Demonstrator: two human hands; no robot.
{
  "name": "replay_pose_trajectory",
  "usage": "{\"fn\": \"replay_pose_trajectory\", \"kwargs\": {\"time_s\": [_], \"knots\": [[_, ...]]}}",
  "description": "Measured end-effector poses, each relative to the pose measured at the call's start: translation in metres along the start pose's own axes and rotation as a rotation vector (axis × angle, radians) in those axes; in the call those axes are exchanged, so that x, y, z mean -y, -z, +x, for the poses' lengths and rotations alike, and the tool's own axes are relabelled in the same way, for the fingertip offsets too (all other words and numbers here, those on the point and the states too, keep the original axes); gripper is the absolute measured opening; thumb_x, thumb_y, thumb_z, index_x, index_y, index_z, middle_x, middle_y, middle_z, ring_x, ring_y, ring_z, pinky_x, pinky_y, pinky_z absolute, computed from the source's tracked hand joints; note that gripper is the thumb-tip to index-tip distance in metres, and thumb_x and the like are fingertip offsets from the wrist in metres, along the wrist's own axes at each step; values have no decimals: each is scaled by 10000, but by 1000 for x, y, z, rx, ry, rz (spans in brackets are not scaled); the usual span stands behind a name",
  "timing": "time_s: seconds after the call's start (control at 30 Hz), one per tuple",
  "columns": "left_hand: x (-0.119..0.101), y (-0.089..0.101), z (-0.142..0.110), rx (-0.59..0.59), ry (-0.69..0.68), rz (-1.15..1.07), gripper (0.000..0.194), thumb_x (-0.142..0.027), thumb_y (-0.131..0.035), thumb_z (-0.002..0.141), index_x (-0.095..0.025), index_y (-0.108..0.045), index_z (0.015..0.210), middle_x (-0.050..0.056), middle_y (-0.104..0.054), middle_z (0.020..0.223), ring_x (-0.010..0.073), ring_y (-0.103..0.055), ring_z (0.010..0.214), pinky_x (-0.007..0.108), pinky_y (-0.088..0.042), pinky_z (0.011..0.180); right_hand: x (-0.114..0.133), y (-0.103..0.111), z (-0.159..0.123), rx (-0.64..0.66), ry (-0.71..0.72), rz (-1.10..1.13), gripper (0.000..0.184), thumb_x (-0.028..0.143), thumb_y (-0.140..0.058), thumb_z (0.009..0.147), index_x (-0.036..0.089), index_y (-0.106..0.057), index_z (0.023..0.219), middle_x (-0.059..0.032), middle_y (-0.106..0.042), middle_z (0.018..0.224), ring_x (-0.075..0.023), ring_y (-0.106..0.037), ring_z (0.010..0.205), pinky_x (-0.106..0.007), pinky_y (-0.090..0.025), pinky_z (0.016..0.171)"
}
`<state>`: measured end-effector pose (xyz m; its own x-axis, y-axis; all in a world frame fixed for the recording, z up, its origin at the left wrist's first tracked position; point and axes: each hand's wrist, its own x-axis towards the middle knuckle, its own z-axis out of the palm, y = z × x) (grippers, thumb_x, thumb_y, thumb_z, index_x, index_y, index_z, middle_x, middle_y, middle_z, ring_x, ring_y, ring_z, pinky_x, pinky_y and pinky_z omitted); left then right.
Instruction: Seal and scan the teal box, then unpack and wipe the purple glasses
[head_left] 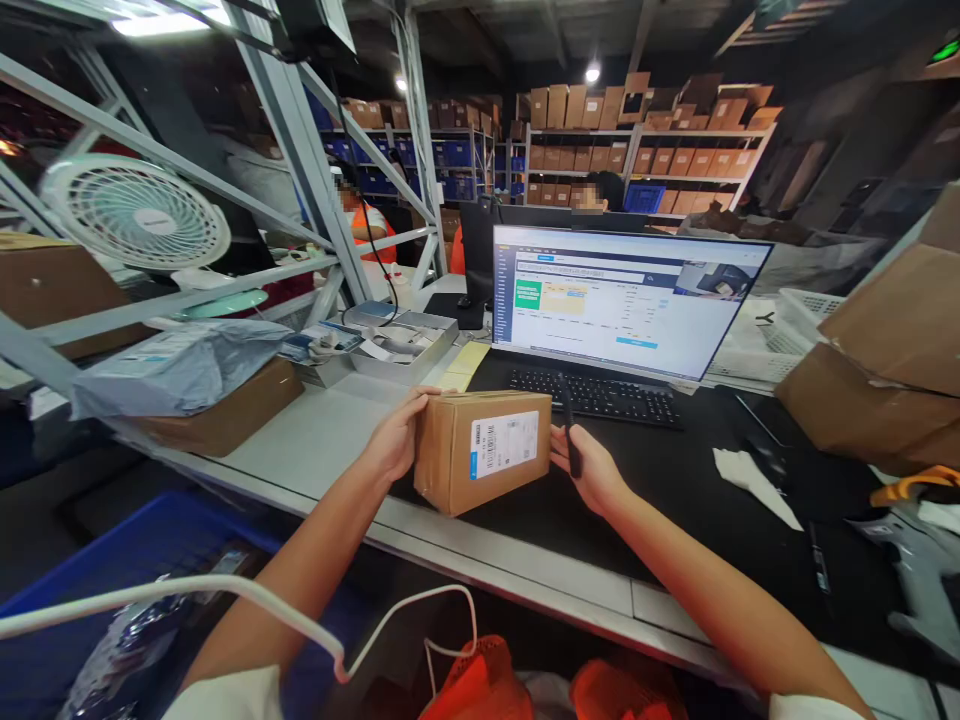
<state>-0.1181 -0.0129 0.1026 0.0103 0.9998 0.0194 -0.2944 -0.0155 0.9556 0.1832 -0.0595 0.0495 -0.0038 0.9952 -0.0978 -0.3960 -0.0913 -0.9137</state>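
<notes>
A brown cardboard box (442,455) with a white shipping label (504,447) facing me stands tilted over the black desk mat. My left hand (397,437) is closed on the box's left end, its fingers reaching over the top edge. At the other end, my right hand (592,465) has its fingertips against or close beside the box. That hand grips a slim, dark, upright tool (570,430); its exact kind I cannot make out. Behind the box are a black keyboard (600,396) and a lit monitor (622,310).
To the left, a grey plastic-wrapped parcel (180,365) lies on a flat carton (225,415). On the right are large cartons (870,410), a white paper scrap (754,485) and a black pen (819,560). A white cable (247,590) crosses low in front. A blue bin (150,540) sits below.
</notes>
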Motion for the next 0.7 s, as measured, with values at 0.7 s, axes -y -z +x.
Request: {"fn": "replay_pose_trajectory", "kwargs": {"time_s": [0.7], "knots": [[39,-100,20,328,-643,849,454,-392,-568,926,-211,-707,1319,86,-631,1500,317,-442,1521,549,-285,1302,46,142,-138,-42,423,-1420,297,435,-547,1013,229,-730,1122,-97,-772,996,-244,-722,846,-368,-566,761]]}}
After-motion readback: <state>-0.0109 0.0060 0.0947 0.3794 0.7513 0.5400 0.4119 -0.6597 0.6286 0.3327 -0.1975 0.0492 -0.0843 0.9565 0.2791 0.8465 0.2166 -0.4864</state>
